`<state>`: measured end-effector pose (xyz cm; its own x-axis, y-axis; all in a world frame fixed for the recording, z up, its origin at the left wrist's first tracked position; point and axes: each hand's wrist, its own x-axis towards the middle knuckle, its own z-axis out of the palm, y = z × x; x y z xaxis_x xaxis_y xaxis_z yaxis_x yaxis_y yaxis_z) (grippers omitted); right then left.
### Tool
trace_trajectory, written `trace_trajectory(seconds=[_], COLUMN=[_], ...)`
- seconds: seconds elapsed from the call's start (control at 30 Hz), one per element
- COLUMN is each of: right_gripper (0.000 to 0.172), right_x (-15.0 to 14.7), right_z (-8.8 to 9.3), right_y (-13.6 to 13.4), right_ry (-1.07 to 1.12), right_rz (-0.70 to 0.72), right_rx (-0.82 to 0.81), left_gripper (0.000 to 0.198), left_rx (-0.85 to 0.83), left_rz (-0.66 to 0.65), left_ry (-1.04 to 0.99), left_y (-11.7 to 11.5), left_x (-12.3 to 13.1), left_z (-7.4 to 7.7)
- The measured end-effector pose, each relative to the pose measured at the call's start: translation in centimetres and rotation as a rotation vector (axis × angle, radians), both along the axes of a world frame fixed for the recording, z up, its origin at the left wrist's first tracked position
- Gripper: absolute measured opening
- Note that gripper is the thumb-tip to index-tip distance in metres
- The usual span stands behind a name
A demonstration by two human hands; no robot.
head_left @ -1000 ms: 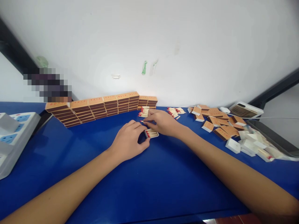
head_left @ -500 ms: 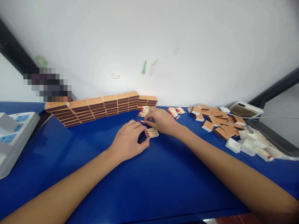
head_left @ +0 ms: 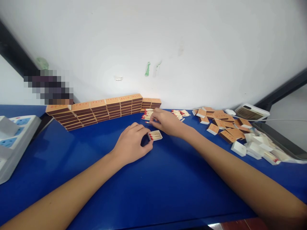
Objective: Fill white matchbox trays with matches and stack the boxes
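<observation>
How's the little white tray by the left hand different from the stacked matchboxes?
The white tray is open, showing red-tipped matches; the stacked matchboxes hide their insides.

The white tray is plain; the stacked matchboxes have orange tops and dark brown sides.

The white tray sits by itself at the left hand; the stacked matchboxes stand in layers, untouched.

Both are on the blue table.

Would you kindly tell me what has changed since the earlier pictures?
The right hand has moved slightly forward, toward the wall, uncovering more of the match tray. A match stays at its fingertips. The left hand remains at the tray, and the stacked matchboxes stand as before.
</observation>
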<state>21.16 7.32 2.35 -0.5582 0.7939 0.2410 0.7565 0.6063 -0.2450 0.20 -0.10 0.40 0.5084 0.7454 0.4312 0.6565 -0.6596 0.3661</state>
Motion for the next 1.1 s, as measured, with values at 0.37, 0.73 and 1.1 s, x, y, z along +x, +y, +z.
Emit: trace_trajectory(seconds=[0.37, 0.73, 1.1], right_gripper=[0.010, 0.019, 0.010], right_x=[1.2, 0.2, 1.9], right_z=[1.0, 0.3, -1.0], right_y=[-2.8, -3.5, -0.6], right_ry=[-0.105, -0.208, 0.170], right_rz=[0.113, 0.118, 0.092], right_rx=[0.049, 0.112, 0.099], left_gripper=[0.017, 0.018, 0.022], left_rx=[0.013, -0.003, -0.020], left_rz=[0.118, 0.109, 0.110], left_ry=[0.026, 0.024, 0.012], left_y=[0.8, 0.9, 0.7], left_x=[-0.4, -0.4, -0.5], left_z=[0.0, 0.0, 0.1])
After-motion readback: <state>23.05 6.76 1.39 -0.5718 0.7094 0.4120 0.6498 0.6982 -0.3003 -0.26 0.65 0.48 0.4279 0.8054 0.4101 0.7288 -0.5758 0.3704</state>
